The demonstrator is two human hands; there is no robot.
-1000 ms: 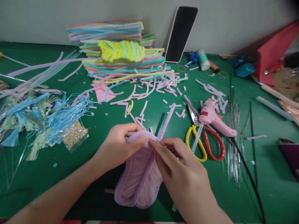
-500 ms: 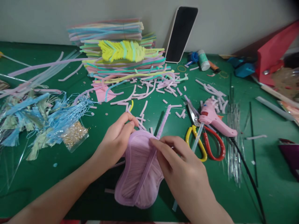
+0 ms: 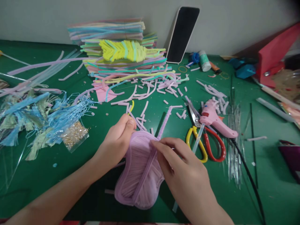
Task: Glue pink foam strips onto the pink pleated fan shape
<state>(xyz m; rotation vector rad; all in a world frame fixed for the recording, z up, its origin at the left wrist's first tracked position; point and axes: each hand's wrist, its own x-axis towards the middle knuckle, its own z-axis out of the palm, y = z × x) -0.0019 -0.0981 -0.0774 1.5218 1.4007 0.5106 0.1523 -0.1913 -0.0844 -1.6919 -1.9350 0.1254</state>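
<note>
A lilac fan-shaped piece (image 3: 140,175) made of pipe cleaners, with a raised rim and a centre rib, is tilted in front of me. Its wrapped stem (image 3: 164,123) points away toward the back. My right hand (image 3: 185,168) pinches the piece where the stem meets the rim, thumb and index finger together. My left hand (image 3: 119,136) is closed at the upper left rim, its thumb pressed on the curled index finger; what lies inside it is hidden. Short lilac pipe-cleaner offcuts (image 3: 141,120) lie just beyond both hands.
Right of my hands lie scissors (image 3: 214,147) with yellow and red handles and a pink glue gun (image 3: 215,122) with a black cord. Silver strips (image 3: 234,150) lie farther right. Blue tassels (image 3: 63,115) and a bag of gold beads (image 3: 75,134) are left. Pipe-cleaner bundles (image 3: 126,67) and a phone (image 3: 182,34) stand behind.
My left hand has shifted slightly left, and its thumb now lies straighter over the index finger. The right hand keeps its pinch, almost still, and the lilac piece has barely moved.
</note>
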